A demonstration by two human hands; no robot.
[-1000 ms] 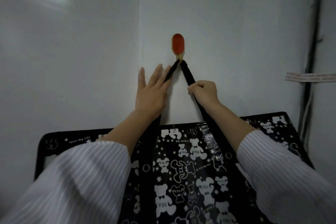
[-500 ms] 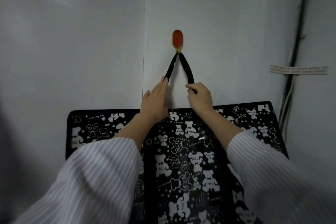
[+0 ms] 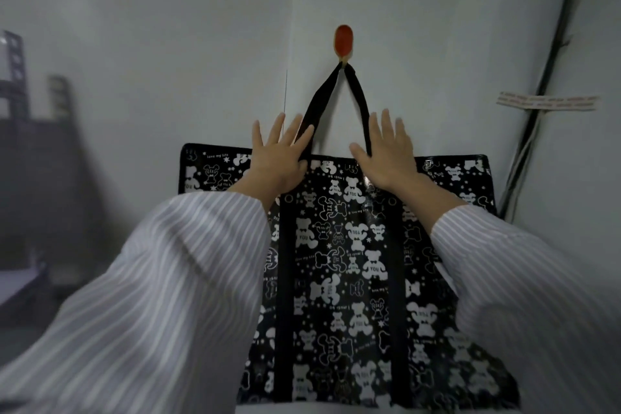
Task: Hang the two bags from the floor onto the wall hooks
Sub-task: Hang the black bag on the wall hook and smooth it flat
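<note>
A black bag [image 3: 339, 265] printed with white bears hangs flat against the white wall. Its black strap [image 3: 358, 91] loops over a red wall hook [image 3: 343, 41]. My left hand [image 3: 279, 158] is spread open in front of the bag's top edge, beside the strap's left side. My right hand [image 3: 389, 155] is open too, fingers apart, beside the strap's right side. Neither hand grips anything. Only this one bag and one hook are in view.
A dark metal rack or frame [image 3: 23, 144] stands at the far left. Black and white cables [image 3: 544, 84] run down the wall at the right, crossed by a strip of tape [image 3: 547, 101]. A vertical seam [image 3: 290, 44] splits the wall panels.
Both hands have let go of the strap and opened, drawing back and down from the hook. The bag now hangs by itself, and more of it is in view.
</note>
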